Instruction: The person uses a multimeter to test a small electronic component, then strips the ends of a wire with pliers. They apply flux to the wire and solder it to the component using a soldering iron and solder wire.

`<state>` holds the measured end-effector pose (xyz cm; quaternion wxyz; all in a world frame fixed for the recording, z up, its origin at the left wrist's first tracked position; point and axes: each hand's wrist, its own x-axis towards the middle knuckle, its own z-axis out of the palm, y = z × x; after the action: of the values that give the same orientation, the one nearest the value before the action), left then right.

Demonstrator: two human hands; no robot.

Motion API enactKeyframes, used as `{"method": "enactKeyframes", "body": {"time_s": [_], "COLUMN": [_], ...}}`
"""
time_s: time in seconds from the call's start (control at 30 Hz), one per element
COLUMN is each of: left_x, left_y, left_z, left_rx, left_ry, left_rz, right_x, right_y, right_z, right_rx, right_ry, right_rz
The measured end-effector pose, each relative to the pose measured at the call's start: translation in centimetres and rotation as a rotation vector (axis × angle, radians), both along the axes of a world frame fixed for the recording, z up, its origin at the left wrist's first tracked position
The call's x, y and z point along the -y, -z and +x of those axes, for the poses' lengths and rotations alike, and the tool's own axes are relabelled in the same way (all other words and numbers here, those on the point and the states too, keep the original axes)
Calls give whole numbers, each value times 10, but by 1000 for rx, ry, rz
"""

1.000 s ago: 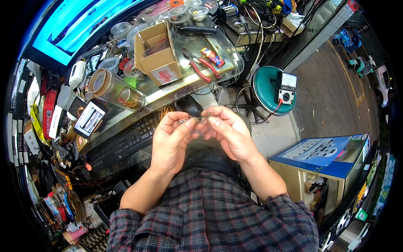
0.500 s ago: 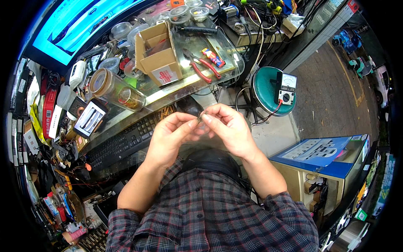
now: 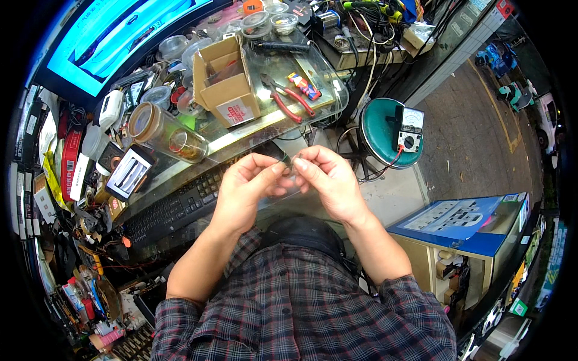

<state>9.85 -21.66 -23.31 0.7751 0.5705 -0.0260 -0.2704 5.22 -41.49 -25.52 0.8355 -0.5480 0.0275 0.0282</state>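
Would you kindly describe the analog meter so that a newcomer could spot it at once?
Start at the glass-topped bench and look to its right, where a round teal stool stands on the pavement. The analog multimeter sits on the stool's right edge. It alone there has a pale dial face, a black body and a round selector knob.

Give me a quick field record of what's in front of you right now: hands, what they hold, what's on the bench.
left hand: raised over the keyboard, fingertips pinching a small dark part
right hand: fingertips meeting the left hand's at the same part
small part: too small to identify
keyboard: black, below the glass shelf edge
glass shelf: holds cardboard box, red-handled pliers
plastic jar: lying on its side
stool: teal, analog multimeter on it
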Motion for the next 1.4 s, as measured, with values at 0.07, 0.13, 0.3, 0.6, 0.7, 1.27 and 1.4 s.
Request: {"method": "enactKeyframes", "body": {"time_s": [0.07,0.13,0.3,0.6,0.7,1.27,1.4], "left_x": [2,3,13,25,25,-1,-11], "left_y": [3,5,-3,10,13,39,42], "left_z": [1,4,26,36,32,6,-13], "left_rx": [-4,-2,45,788,1058,1104,1035], "left_ry": [-11,-8,31,-77,-99,-33,-105], "left_rz": [-6,7,50,493,596,762,719], "right_x": [-2,-1,3,34,49,38,40], "right_y": [0,0,12,6,12,75,73], "right_z": [-1,1,23,62,68,57,40], "right_rx": [16,10,53,27,-21,18,-48], "right_ry": [21,22,151,294,397,636,555], "right_rz": [-11,-35,-27,221,339,81,117]}}
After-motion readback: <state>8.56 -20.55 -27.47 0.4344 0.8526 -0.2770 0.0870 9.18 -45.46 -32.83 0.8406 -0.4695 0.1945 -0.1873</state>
